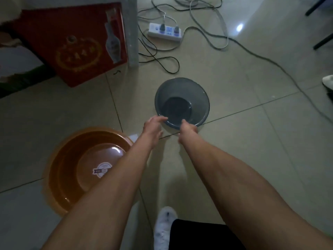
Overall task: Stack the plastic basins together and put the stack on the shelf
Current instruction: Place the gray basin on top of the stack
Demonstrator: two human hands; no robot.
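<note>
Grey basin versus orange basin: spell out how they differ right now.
The grey basin looks smaller and opaque; the orange basin looks wider and translucent amber. The left hand and right hand are at the grey basin's near rim; nothing holds the orange basin. The orange basin carries a label inside; the grey one shows none. Both sit upright and apart on the tiled floor.

From my feed the floor [252, 141] is smooth glazed tile, shiny enough to throw back a lamp glare. The grey basin [182, 103] looks like glossy opaque plastic; the amber basin [72, 159] is translucent plastic with a sheen and a paper-like label on its bottom. I see a red box [72, 44] with a satin printed face, a white plastic power strip [164, 32], rubbery cables and a fuzzy white slipper [164, 228]
</note>
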